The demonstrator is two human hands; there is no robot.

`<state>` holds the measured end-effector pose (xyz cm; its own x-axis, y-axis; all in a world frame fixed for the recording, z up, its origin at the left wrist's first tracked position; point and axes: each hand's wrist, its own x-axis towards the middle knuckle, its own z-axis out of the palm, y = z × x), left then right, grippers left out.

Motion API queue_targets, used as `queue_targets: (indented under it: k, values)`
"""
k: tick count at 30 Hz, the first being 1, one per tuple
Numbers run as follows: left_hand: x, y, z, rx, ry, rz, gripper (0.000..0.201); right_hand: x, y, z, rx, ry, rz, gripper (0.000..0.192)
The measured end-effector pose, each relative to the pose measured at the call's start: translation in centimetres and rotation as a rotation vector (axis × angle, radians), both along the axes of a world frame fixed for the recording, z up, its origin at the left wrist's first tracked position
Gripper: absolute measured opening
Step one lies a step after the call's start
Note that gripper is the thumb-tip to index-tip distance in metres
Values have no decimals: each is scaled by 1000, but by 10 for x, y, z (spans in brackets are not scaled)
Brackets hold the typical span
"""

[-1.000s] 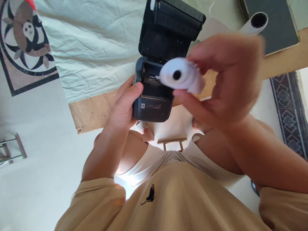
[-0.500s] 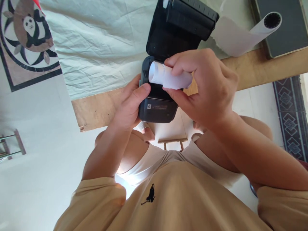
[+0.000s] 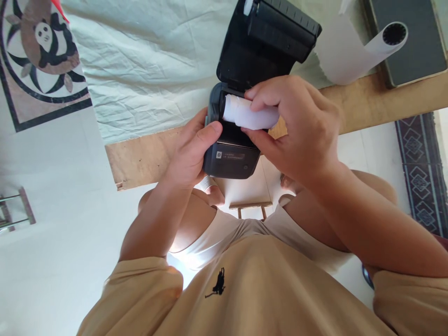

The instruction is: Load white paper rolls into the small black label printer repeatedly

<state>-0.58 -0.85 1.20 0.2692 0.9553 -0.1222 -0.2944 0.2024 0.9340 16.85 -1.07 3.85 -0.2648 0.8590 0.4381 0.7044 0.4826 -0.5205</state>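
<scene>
A small black label printer [image 3: 231,161] hangs over the table's front edge, its lid [image 3: 268,42] swung up and away from me. My left hand [image 3: 191,151] grips the printer's left side, thumb on the rim and fingers underneath. Between the thumb and fingers of my right hand [image 3: 297,121] is a white paper roll [image 3: 257,114]. The roll's left end lies inside the printer's open bay; its right end is partly covered by my hand. Whether the roll touches the bay floor I cannot tell.
A second, partly unrolled paper roll [image 3: 385,44] lies at the upper right, against a dark flat slab [image 3: 409,42]. Pale green cloth [image 3: 140,60] covers much of the wooden table [image 3: 143,158]. Below is a small wooden stool [image 3: 250,205], near my feet.
My right hand has brought the paper roll's left end lower, into the printer's bay. The printer has shifted slightly right in view, still in my left hand.
</scene>
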Motion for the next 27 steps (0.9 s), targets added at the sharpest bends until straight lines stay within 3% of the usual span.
queue_targets:
  k: [13, 17, 19, 23, 27]
  values:
    - [1, 0, -1, 1, -46, 6, 30, -2, 0, -7, 279, -12, 22, 3]
    - [0, 3, -9, 42, -114, 14, 27, -6, -7, -12, 275, 18, 98, 7]
    - [-1, 5, -14, 85, -136, -2, 37, -6, -9, -16, 269, 49, 131, 7]
    - [-6, 9, -20, 114, -118, -70, 77, -3, -11, -19, 230, 37, 181, 4]
    - [-6, 8, -18, 158, -96, -98, 69, 3, -10, -14, 230, 59, 223, 11]
